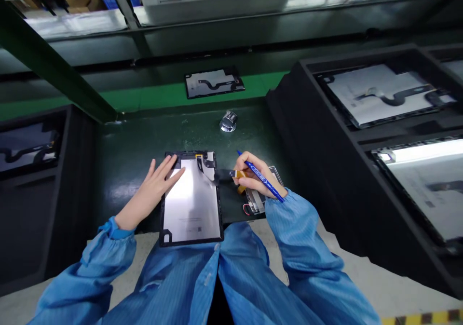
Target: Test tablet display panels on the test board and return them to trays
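Resting palm-down on the screen panel's far L corner in the head cam, L hand is spread, gripping nothing. R hand is part-curled, blue pen across it, fingertips pinching a flex cable running R from the panel. Panel's at the table's near edge; opened device just R, partly under R hand. Silver obj. sits farther.

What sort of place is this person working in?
Probably an electronics assembly or repair workshop: a display panel with a ribbon cable lies under the left hand, and similar-looking panels rest in black trays on both sides.
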`<state>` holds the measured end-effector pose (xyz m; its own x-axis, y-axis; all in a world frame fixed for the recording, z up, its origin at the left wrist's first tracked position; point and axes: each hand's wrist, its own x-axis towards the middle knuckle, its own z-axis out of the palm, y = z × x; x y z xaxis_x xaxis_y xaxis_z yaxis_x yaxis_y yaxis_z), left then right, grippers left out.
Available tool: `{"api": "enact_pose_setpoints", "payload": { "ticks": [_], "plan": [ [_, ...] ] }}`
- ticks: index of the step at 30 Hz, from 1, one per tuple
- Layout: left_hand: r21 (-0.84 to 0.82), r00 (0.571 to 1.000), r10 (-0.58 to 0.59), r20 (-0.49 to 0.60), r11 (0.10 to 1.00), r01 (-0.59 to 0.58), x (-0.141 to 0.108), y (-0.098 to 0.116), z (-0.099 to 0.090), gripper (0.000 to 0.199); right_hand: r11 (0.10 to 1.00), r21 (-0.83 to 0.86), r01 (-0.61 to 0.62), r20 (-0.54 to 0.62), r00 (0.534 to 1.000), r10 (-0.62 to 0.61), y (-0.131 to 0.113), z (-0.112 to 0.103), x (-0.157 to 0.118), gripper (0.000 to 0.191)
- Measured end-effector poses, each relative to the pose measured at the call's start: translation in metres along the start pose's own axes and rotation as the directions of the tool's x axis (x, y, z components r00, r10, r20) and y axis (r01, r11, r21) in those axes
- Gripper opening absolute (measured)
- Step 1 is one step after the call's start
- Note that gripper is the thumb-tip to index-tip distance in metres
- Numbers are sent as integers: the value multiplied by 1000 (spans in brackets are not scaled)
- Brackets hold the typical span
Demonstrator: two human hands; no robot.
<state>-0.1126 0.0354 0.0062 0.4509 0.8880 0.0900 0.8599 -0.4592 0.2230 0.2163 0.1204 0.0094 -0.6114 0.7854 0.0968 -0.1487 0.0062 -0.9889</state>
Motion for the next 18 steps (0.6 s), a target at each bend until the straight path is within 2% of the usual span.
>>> {"api": "enact_pose_setpoints", "payload": {
  "ticks": [2, 5, 7, 9, 12, 18],
  "plan": [
    [-66, 996, -88, -15, 994, 87, 8, 13, -8, 64, 1000, 20, -8, 20, 1000, 8, -1, 7, 2, 44],
    [-303, 984, -152, -97, 946, 116, 30, 44, -15, 46, 1000, -22, 18, 24, 1000, -17, 2, 19, 5, 36],
    [-502, 975, -200, -96, 856, 126, 47, 66, -15, 33, 993, -103, 62, 23, 998, -60, 7, 25, 7, 34],
    [-672, 974, -227, 12, 719, 176, 62, 81, -13, 23, 983, -158, 93, 32, 995, -89, 12, 28, 8, 33],
    [-799, 962, -231, 143, 548, 250, 73, 89, -7, 16, 978, -187, 96, 55, 995, -87, 17, 28, 7, 33],
    [-865, 947, -257, 192, 411, 287, 72, 85, 0, 13, 974, -202, 105, 62, 994, -94, 20, 26, 6, 34]
  ]
}}
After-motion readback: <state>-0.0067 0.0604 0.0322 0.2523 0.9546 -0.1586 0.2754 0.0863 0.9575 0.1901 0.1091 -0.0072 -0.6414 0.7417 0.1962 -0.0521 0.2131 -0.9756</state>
